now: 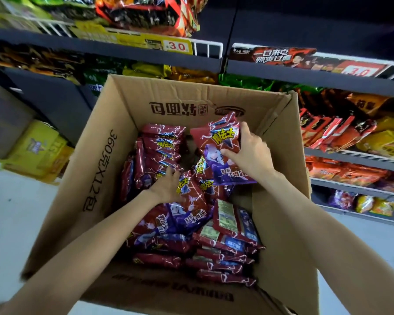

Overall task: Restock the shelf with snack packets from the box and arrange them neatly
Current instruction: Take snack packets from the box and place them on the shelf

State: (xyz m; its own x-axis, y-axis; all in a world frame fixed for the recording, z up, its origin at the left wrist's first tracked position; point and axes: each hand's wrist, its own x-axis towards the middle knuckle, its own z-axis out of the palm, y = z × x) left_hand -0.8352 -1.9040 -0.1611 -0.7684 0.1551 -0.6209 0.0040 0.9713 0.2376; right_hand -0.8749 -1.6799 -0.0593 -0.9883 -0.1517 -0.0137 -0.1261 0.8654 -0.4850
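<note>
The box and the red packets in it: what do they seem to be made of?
The box looks like brown corrugated cardboard, matte, with creased flaps and black print on its walls. The red packets look like glossy plastic or foil film: they crinkle and catch highlights, as does the one that the right hand grips.

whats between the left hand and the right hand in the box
In the head view, loose red snack packets piled in the cardboard box fill the stretch between the left hand and the right hand, which grips a lifted packet.

Head camera looks steeply down (close in) into the box [114, 142], shelves [328, 73] beyond.
</note>
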